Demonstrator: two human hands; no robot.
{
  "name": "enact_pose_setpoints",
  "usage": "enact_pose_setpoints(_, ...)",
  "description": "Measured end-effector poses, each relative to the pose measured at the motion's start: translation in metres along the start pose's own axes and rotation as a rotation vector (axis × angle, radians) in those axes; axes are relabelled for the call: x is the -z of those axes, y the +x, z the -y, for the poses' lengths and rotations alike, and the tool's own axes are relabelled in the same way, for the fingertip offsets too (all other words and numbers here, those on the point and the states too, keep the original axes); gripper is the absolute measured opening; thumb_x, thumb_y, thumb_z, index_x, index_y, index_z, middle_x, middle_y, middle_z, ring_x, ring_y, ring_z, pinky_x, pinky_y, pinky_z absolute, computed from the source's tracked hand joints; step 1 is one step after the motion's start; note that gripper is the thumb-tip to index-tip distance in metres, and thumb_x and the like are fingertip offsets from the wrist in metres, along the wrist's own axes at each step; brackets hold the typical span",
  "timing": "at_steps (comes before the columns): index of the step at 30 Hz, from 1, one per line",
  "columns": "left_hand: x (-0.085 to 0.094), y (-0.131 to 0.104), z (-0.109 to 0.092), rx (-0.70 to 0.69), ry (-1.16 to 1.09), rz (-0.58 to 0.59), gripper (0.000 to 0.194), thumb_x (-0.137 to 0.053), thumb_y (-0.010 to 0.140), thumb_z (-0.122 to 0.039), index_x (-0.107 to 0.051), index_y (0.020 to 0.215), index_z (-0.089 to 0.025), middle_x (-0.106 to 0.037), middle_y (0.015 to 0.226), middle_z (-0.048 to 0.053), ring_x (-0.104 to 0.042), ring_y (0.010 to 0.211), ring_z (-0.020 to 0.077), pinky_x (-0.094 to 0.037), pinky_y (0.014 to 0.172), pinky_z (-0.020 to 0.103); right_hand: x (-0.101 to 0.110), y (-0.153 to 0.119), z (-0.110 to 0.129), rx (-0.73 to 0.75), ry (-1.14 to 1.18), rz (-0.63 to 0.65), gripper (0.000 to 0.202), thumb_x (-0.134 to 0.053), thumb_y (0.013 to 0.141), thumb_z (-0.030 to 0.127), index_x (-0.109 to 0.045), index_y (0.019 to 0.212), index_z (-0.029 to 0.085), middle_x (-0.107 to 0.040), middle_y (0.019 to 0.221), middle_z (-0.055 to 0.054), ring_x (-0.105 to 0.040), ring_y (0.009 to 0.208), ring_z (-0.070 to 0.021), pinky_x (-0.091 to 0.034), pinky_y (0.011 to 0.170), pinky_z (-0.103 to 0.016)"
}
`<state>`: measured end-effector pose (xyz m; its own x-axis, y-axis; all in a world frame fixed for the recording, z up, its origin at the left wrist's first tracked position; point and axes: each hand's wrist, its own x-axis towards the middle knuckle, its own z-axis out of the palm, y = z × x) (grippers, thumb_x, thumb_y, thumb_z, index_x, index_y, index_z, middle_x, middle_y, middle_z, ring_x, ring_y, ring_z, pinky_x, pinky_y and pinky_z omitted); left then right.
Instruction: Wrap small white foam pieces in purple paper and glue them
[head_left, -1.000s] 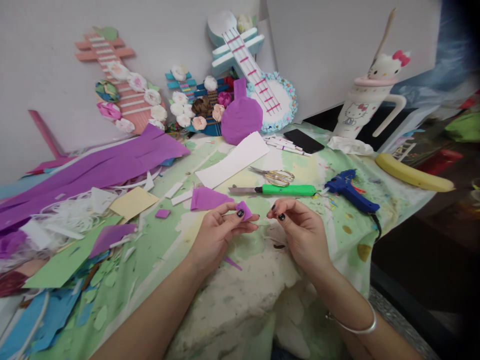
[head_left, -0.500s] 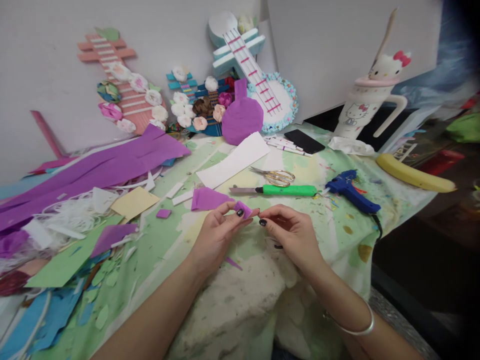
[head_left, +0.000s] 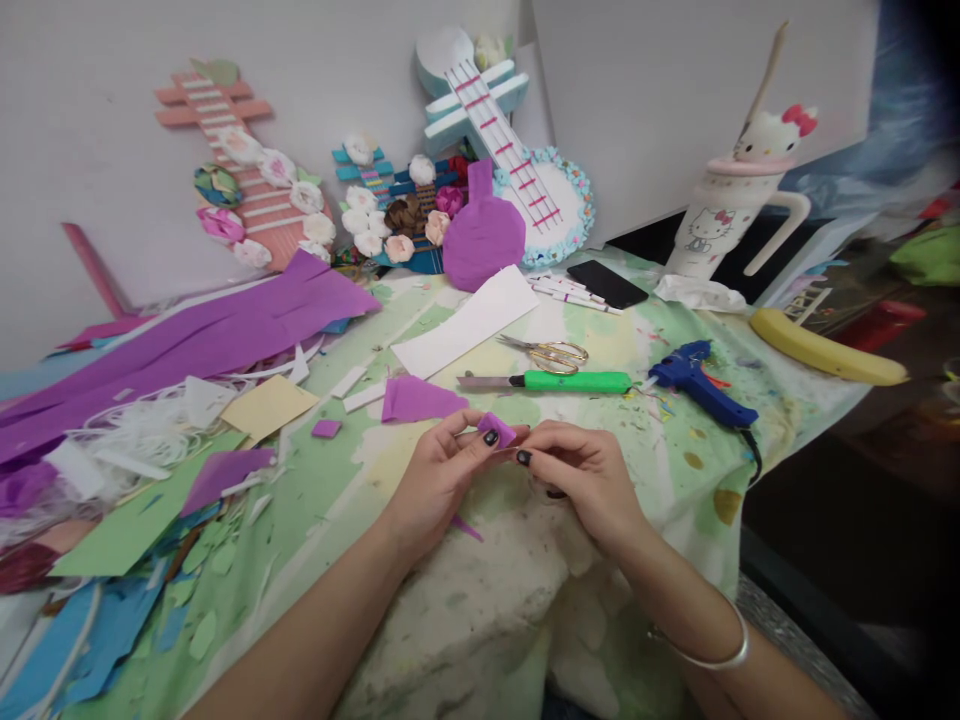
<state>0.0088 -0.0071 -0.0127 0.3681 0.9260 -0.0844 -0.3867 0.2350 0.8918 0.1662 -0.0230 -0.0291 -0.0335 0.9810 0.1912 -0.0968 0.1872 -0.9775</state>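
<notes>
My left hand (head_left: 442, 470) pinches a small piece of purple paper (head_left: 496, 430) between thumb and fingers. Close beside it, my right hand (head_left: 589, 475) has its thumb and forefinger pressed together at the paper's right side; what lies between those fingertips is too small to make out. Just beyond the hands lie a larger purple paper piece (head_left: 420, 398), a green-handled craft knife (head_left: 577, 382) with its blade pointing left, and gold-handled scissors (head_left: 555, 355). A thin purple scrap (head_left: 468, 528) rests below my left hand.
A blue glue gun (head_left: 705, 385) lies at right, near a yellow banana-shaped object (head_left: 829, 348). A white cup (head_left: 724, 220) and black phone (head_left: 607, 284) stand farther back. Paper scraps (head_left: 142, 510) and long purple sheets (head_left: 187, 335) cover the left. Decorated instrument shapes (head_left: 484, 235) lean on the wall.
Both hands have come slightly closer together, and the left hand with the purple paper has shifted a little right and down. The objects on the table stay put.
</notes>
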Motion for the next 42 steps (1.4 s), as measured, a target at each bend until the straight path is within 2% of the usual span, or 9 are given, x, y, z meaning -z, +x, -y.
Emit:
enact_pose_setpoints(9,0.003,0.002,-0.003,0.015,-0.006,-0.103,0.025,-0.074,0.072,-0.026,-0.057,0.087,-0.015,-0.075,0.089,0.01,-0.07,0.094,0.0254,-0.047,0.095,0.042,0.008,-0.001,-0.005,0.093,0.204,-0.232,0.012,-0.057,0.073,0.018,-0.059,0.061,0.018,-0.05,0.061,0.001,-0.043,0.06,-0.0113,-0.034,0.056,-0.026)
enact_pose_setpoints(14,0.011,0.007,0.0,0.001,-0.025,-0.293,0.027,-0.074,0.07,-0.021,-0.053,0.086,-0.017,-0.075,0.083,0.008,-0.072,0.077,0.02,-0.053,0.084,0.036,0.005,-0.002,0.004,0.11,0.418,-0.246,0.021,-0.052,0.079,0.019,-0.047,0.059,0.019,-0.037,0.053,0.004,-0.034,0.049,-0.0096,-0.031,0.051,-0.026)
enact_pose_setpoints(18,0.014,0.01,-0.004,-0.157,0.16,-0.353,0.023,-0.071,0.073,-0.025,-0.057,0.088,-0.016,-0.073,0.078,0.006,-0.071,0.075,0.0192,-0.053,0.08,0.034,0.002,-0.004,0.008,0.015,0.509,-0.265,0.032,-0.051,0.083,0.019,-0.035,0.055,0.019,-0.027,0.045,0.007,-0.021,0.042,-0.0076,-0.022,0.044,-0.025)
enact_pose_setpoints(23,0.021,0.0,-0.027,-0.47,0.52,-0.414,0.008,-0.068,0.072,-0.019,-0.061,0.075,-0.017,-0.072,0.09,0.008,-0.066,0.102,0.0229,-0.048,0.092,0.034,0.003,-0.005,0.005,-0.016,0.459,-0.29,0.043,-0.056,0.087,0.03,-0.033,0.051,0.019,-0.027,0.045,0.007,-0.023,0.043,-0.0076,-0.023,0.042,-0.024)
enact_pose_setpoints(27,0.056,-0.02,-0.052,-0.58,0.853,-0.552,0.007,-0.068,0.068,-0.015,-0.063,0.069,-0.019,-0.072,0.08,0.005,-0.068,0.09,0.0226,-0.047,0.087,0.032,0.006,-0.006,0.002,-0.079,0.491,-0.265,0.043,-0.061,0.084,0.033,-0.037,0.051,0.018,-0.029,0.046,0.006,-0.026,0.043,-0.0076,-0.027,0.041,-0.023)
enact_pose_setpoints(31,0.111,-0.033,-0.071,-0.46,1.31,-0.647,0.004,-0.065,0.07,-0.019,-0.062,0.07,-0.021,-0.072,0.079,0.003,-0.066,0.081,0.0225,-0.046,0.08,0.033,0.008,-0.006,0.0,-0.143,0.471,-0.233,0.042,-0.065,0.081,0.036,-0.042,0.051,0.017,-0.033,0.047,0.005,-0.032,0.044,-0.0072,-0.032,0.042,-0.021)
enact_pose_setpoints(33,0.133,-0.032,-0.077,-0.322,1.595,-0.566,0.003,-0.059,0.075,-0.02,-0.061,0.078,-0.021,-0.072,0.085,0.003,-0.065,0.083,0.0213,-0.046,0.079,0.032,0.009,-0.006,0.0,-0.142,0.439,-0.231,0.038,-0.068,0.078,0.037,-0.048,0.053,0.017,-0.038,0.048,0.004,-0.036,0.046,-0.0068,-0.035,0.042,-0.02)
enact_pose_setpoints(36,0.154,-0.026,-0.081,-0.247,1.692,-0.464,0.009,-0.058,0.075,-0.018,-0.061,0.083,-0.02,-0.07,0.088,0.005,-0.064,0.085,0.0214,-0.045,0.079,0.032,0.012,-0.006,-0.003,-0.116,0.368,-0.259,0.027,-0.077,0.068,0.039,-0.064,0.066,0.015,-0.052,0.056,0.001,-0.045,0.049,-0.0064,-0.038,0.042,-0.017)
enact_pose_setpoints(42,0.165,-0.016,-0.087,-0.19,1.74,-0.296,0.019,-0.058,0.076,-0.018,-0.062,0.094,-0.021,-0.07,0.095,0.004,-0.063,0.09,0.0202,-0.045,0.081,0.03,0.017,-0.007,-0.013,-0.206,0.119,-0.304,0.038,-0.082,0.058,0.041,-0.074,0.086,0.016,-0.072,0.073,-0.008,-0.064,0.061,-0.0129,-0.055,0.058,-0.019)
